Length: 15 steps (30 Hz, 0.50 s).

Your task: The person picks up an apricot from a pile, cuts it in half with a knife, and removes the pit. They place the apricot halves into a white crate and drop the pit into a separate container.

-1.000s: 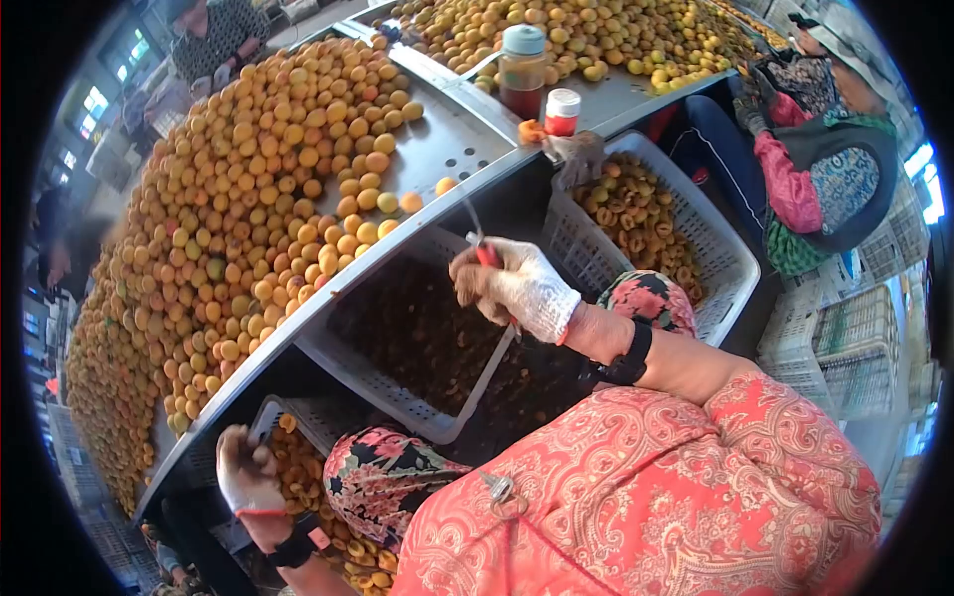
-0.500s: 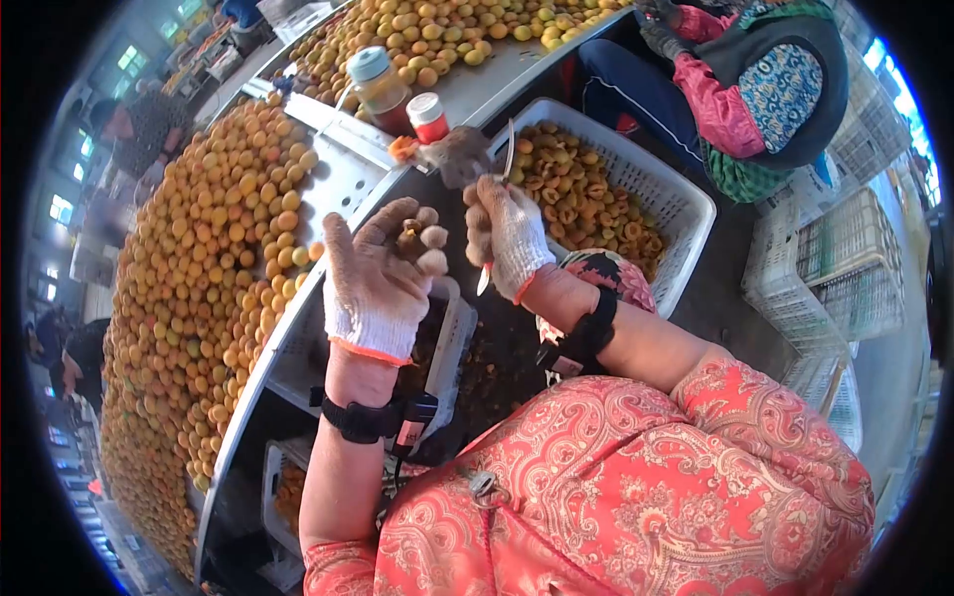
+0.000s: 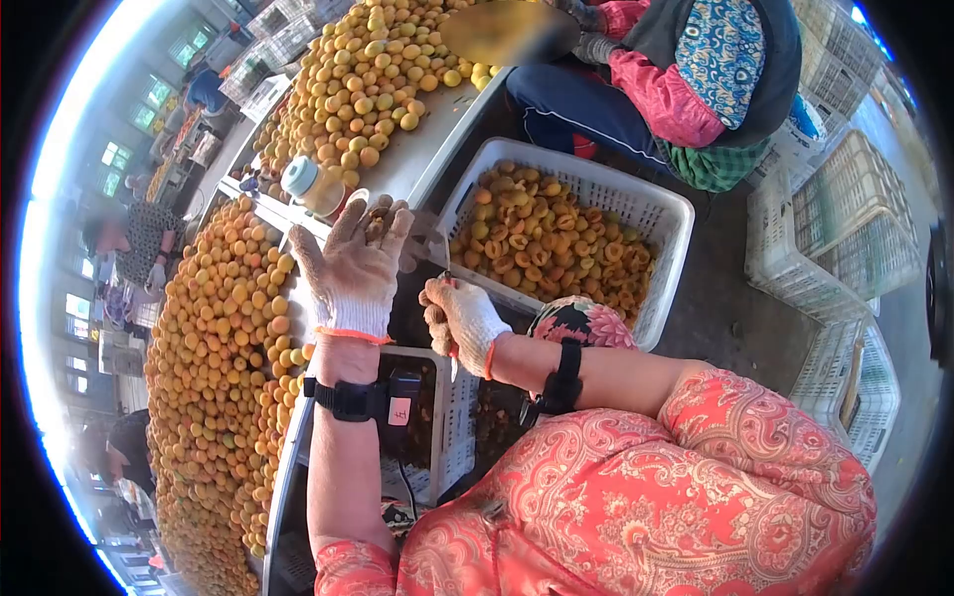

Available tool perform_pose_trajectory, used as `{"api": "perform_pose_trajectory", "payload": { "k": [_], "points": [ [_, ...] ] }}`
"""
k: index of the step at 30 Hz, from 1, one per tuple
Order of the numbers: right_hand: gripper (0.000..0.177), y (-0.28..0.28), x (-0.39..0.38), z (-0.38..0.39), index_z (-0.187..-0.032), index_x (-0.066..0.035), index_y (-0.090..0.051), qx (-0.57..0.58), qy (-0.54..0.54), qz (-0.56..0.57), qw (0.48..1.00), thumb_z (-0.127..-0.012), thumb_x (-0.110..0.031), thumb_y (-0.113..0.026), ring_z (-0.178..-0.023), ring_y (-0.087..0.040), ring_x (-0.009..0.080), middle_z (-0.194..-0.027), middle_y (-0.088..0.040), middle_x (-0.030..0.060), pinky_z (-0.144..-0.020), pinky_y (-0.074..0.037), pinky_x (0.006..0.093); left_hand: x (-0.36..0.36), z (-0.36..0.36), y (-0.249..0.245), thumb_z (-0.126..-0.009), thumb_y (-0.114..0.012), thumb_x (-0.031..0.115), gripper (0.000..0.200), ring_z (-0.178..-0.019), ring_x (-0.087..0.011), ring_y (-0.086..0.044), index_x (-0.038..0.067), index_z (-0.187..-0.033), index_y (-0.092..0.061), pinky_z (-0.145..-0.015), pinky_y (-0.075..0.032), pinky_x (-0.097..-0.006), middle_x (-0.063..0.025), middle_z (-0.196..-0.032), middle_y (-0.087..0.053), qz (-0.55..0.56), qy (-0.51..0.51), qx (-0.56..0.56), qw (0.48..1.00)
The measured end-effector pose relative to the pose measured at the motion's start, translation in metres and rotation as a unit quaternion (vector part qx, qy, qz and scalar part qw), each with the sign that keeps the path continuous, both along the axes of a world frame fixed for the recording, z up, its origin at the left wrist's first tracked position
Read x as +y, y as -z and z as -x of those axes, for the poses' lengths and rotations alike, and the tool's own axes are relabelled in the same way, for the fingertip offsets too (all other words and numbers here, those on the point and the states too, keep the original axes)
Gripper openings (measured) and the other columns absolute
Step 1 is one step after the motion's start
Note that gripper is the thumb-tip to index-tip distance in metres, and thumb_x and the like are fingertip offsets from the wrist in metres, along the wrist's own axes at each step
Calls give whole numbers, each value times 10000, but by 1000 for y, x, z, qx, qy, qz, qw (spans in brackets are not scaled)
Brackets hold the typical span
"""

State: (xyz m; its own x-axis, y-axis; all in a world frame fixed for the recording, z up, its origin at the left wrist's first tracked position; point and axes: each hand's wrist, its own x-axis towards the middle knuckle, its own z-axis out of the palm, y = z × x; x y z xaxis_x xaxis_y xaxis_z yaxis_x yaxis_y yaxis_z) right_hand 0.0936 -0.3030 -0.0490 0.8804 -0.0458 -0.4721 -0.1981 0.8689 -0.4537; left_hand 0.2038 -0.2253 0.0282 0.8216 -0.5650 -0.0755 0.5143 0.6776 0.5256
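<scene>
My left hand (image 3: 356, 260), in a white glove with a brown-stained palm, is raised near the table edge with its fingers spread; I see nothing held in it. My right hand (image 3: 462, 318), gloved the same way, is closed round a small knife (image 3: 454, 370), most of which is hidden by the fingers. A large pile of whole apricots (image 3: 214, 348) lies left of my left hand. Beyond my right hand, halved apricots (image 3: 556, 233) fill much of a white plastic crate (image 3: 678, 248).
A jar with a pale blue lid (image 3: 310, 186) stands on the metal table (image 3: 422, 164) behind my left hand. More apricots (image 3: 363, 84) lie farther back. A second crate (image 3: 457, 417) sits below my hands. A co-worker (image 3: 666, 89) sits at upper right, near stacked crates (image 3: 830, 228).
The view has shifted. My right hand has moved lower and left, away from the halved-apricot crate, still holding the knife. My left hand's fingers have straightened from a curl.
</scene>
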Motion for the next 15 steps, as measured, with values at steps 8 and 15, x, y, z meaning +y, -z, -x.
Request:
{"api": "perform_pose_trajectory", "payload": {
  "k": [8,15],
  "points": [
    [256,1,0,5,-823,-99,-530,-22,9,-11,1000,-975,-303,-554,-417,-359,96,-620,-461,-12,-377,-272,253,-19,-5,9,-920,-538,609,821,-1193,-433,-490,-141,-1251,-490,-1073,-406,-527,-270,-1259,-528,9,25,-66,997],
    [205,8,3,3,-838,-107,-532,-18,-7,11,1000,-959,-265,-580,-429,-375,95,-626,-465,-22,-378,-271,261,-13,14,-8,-938,-541,571,803,-1187,-417,-489,-155,-1267,-448,-1087,-400,-527,-293,-1254,-503,-34,-3,-60,998]
  ]
}}
